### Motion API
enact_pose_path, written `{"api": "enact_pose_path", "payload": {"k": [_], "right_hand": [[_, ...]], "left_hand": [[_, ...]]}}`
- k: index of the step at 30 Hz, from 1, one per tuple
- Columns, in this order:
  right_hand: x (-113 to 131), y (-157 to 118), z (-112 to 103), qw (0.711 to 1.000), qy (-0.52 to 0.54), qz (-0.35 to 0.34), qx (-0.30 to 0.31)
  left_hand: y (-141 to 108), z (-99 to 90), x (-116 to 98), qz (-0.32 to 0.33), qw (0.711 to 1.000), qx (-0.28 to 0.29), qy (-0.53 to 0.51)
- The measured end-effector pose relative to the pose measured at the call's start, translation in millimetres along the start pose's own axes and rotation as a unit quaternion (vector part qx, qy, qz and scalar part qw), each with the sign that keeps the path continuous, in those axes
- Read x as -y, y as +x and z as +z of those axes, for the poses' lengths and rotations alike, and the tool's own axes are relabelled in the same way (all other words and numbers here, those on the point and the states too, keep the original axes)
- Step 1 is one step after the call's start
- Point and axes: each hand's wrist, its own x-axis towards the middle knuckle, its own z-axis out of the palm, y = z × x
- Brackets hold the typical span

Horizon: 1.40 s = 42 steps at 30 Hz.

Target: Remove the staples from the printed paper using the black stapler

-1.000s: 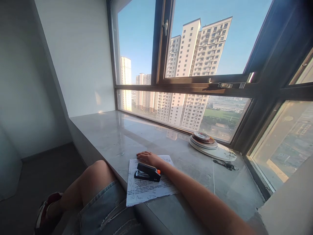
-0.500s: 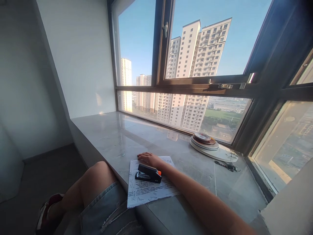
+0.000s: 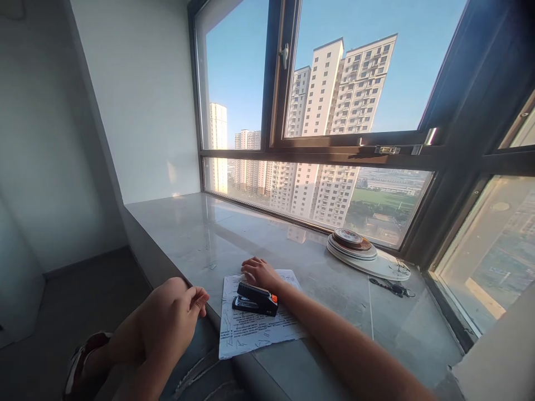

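Observation:
A black stapler (image 3: pixel 254 301) with an orange-red patch at its right end lies on a stack of printed paper (image 3: pixel 246 337) at the front edge of the ledge. My right hand (image 3: pixel 262 273) rests palm down at the far edge of the paper, just behind the stapler. Its fingers are slightly bent and apart, and nothing shows in them. My left hand (image 3: pixel 190 309) hovers over my knee, left of the paper and apart from it. The fingers there are curled in toward the thumb, with nothing visible between them.
Toward the window on the right, a stack of round plates or discs (image 3: pixel 353 245) lies on the grey ledge (image 3: pixel 175 223). Beside it are what look like keys (image 3: pixel 393 287). A dark window frame (image 3: pixel 313 149) bounds the ledge, whose front edge runs by my leg.
My left hand has come into view from the bottom left, over my knee. My right hand's fingers have drawn in and bent a little. The view has shifted slightly.

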Motion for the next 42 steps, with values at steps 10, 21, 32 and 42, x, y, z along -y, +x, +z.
{"api": "enact_pose_path", "payload": {"k": [10, 21, 32, 42], "right_hand": [[2, 0, -2, 1.0, -0.014, 0.017, 0.01], [-1, 0, 2, 1.0, 0.002, 0.023, -0.001], [1, 2, 1, 0.996, 0.07, -0.062, -0.003], [23, 1, -37, 0.915, 0.376, -0.079, 0.122]], "left_hand": [[-5, 7.9, 0, -0.059, 0.986, 0.136, 0.082], [-16, 28.3, 6, -0.121, 0.954, 0.248, 0.114], [-19, 52.3, 15, -0.173, 0.94, 0.288, -0.052], [-24, 54.4, 14, -0.143, 0.957, 0.221, -0.119]]}}
